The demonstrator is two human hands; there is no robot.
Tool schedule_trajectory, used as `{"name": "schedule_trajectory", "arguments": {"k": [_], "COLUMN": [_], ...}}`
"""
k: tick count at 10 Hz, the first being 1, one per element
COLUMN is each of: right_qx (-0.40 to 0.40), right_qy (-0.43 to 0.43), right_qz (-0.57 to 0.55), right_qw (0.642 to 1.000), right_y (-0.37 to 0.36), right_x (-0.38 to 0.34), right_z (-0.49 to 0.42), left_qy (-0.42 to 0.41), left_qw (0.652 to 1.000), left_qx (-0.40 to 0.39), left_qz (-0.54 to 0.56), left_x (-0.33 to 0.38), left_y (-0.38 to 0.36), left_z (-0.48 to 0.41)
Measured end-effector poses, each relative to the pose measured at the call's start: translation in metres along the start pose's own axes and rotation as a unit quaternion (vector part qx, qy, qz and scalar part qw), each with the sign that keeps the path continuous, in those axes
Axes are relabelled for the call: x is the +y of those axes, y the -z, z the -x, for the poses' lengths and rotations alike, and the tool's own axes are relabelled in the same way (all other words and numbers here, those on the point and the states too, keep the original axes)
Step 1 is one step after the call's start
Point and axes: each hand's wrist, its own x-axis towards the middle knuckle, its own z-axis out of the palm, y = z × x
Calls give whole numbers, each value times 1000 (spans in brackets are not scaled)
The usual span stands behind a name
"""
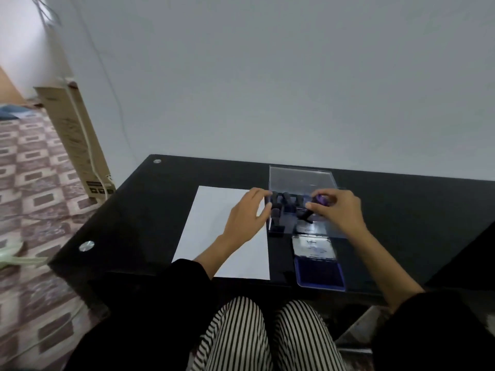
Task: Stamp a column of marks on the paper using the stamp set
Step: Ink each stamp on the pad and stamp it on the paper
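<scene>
Head view, and both hands are up at the stamp set. The white paper (214, 228) lies flat on the black worktop (160, 210), left of centre, with no marks showing on it. Just beside its right edge sits the clear stamp case (302, 178), lid tipped back toward the wall and dark stamps (286, 199) standing in a row inside.

The left hand (247, 216) rests over the paper's right edge, fingers relaxed, tips touching the case's left wall. The right hand (338, 210) is over the case, fingers curled, pinching a black stamp (305, 216) that hangs tilted. Something purple shows at its fingertips; I cannot tell what it is.

Nearer the person, just in front of the case, the ink pad (320, 275) lies open, blue tray toward the body and its labelled lid folded back.

Off to the left a tall cardboard box (77, 145) leans at the wall above a patterned floor. Striped trousers (241, 336) fill the bottom.
</scene>
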Motion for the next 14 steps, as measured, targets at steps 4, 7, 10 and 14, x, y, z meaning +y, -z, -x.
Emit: {"name": "schedule_trajectory", "arguments": {"k": [4,7,10,14], "right_qx": [-144,-169,-170,-166], "right_qy": [41,107,113,97], "right_qz": [21,210,258,269], "right_qw": [988,957,944,944], "right_y": [-97,-141,-151,-156], "right_x": [-28,-11,-5,-8], "right_z": [-117,-138,-139,-135], "left_qy": [183,154,139,137], "left_qw": [966,943,943,943], "left_qx": [-153,-217,-211,-209], "left_qz": [-95,-201,-218,-219], "left_x": [-93,-118,-122,-122], "left_y": [-11,-45,-49,-49], "left_z": [-33,-25,-20,-20]}}
